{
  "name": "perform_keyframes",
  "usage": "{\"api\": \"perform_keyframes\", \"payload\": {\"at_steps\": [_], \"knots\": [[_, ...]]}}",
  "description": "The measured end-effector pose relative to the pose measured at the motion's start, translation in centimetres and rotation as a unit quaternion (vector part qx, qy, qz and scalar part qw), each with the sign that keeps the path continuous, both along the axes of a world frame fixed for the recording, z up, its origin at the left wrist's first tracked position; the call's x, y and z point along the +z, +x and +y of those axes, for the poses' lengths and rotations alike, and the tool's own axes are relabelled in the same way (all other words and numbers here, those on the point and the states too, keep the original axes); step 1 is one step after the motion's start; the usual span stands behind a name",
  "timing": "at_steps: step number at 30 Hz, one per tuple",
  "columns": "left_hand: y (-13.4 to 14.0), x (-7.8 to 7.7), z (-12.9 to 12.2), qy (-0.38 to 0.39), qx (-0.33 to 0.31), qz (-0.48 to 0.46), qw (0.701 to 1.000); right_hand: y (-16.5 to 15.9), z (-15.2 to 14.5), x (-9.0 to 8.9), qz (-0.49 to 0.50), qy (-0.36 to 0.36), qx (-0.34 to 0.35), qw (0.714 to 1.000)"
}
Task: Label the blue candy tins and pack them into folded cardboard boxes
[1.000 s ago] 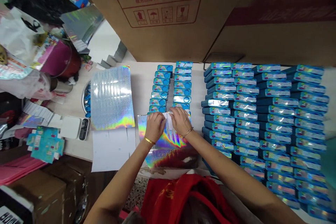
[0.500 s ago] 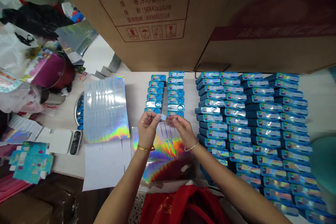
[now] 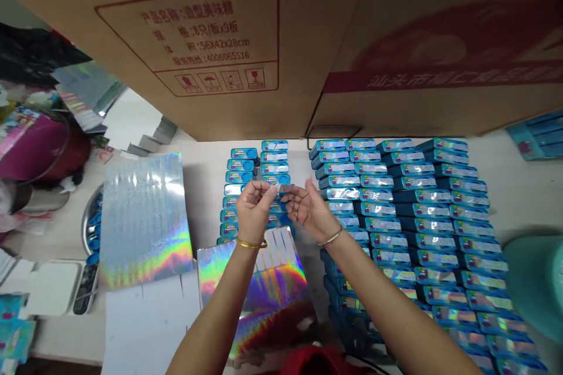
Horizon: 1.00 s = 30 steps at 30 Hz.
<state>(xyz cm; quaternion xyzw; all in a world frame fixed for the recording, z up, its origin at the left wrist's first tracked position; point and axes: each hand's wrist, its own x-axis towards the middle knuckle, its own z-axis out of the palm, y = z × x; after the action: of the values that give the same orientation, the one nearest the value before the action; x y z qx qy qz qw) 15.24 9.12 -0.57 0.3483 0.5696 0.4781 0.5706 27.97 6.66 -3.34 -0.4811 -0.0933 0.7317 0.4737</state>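
Observation:
Between thumb and fingers, my left hand pinches a small shiny sticker strip. My right hand is at the strip's other end, thumb raised and fingers loosely apart; whether a fingertip touches the strip I cannot tell. Below both hands lies a holographic sticker sheet with white strips bared along its top edge. Just behind my hands stand two columns of small blue boxes with round marks on their tops.
Rows of blue boxes with shiny labels fill the right side. A large cardboard carton walls off the back. To the left are another silvery sheet, a metal bowl and a white scale. A teal tub stands far right.
My view has shifted, so the table's contents sit further left. My right hand has opened its fingers, its thumb lifting off the strip, while my left keeps its pinch.

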Motion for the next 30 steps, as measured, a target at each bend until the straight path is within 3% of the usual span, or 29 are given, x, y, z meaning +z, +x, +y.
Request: {"api": "perform_keyframes", "payload": {"at_steps": [6,11,15,20,24,27,30], "knots": [[-0.1,-2.5,0.4,-0.030,0.003,0.018,0.999,-0.3,0.2,-0.5,-0.188,0.073,-0.022,0.979],[0.7,-4.6,0.5,0.015,0.000,0.132,0.991,0.4,0.2,-2.0,-0.391,0.150,-0.019,0.908],[1.9,-5.5,1.2,0.073,-0.008,0.315,0.946,1.4,1.2,-3.5,-0.507,0.183,0.014,0.842],[2.5,-6.3,2.1,0.049,-0.014,0.449,0.892,1.9,2.8,-5.1,-0.588,0.185,0.064,0.785],[2.6,-6.8,2.3,0.030,-0.037,0.506,0.861,1.8,3.3,-6.4,-0.585,0.177,0.082,0.787],[2.7,-6.6,2.4,0.013,-0.051,0.540,0.840,1.5,3.1,-7.4,-0.541,0.159,0.058,0.824],[2.7,-6.1,2.7,-0.016,-0.038,0.553,0.832,0.7,2.5,-7.7,-0.496,0.134,-0.012,0.858]]}}
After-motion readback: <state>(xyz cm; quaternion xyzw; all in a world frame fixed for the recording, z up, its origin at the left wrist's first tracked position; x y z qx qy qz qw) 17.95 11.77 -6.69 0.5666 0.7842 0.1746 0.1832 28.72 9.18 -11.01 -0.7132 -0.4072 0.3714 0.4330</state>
